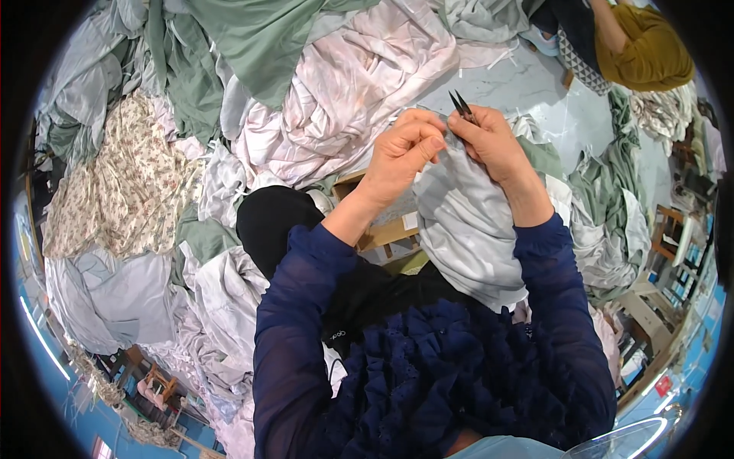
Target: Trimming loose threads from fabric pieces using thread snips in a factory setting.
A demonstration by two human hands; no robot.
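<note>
My right hand point(495, 147) is closed around a pair of small dark thread snips point(461, 105), whose pointed blades stick up past the thumb. The same hand also grips the top edge of a pale grey-white cloth point(468, 229), which hangs from it down over my lap. Beside it, my left hand point(404, 153) is closed in a pinch close to the cloth's upper edge. Whatever sits between those fingertips is too small to make out.
Pink-white fabric point(344, 84) and green fabric point(256, 46) lie heaped ahead. A floral cloth point(115, 176) is piled at left, and more green and white cloth point(612, 222) at right. A person in a mustard top point(650, 50) sits at the far right. Wooden stools point(669, 233) stand along the right side.
</note>
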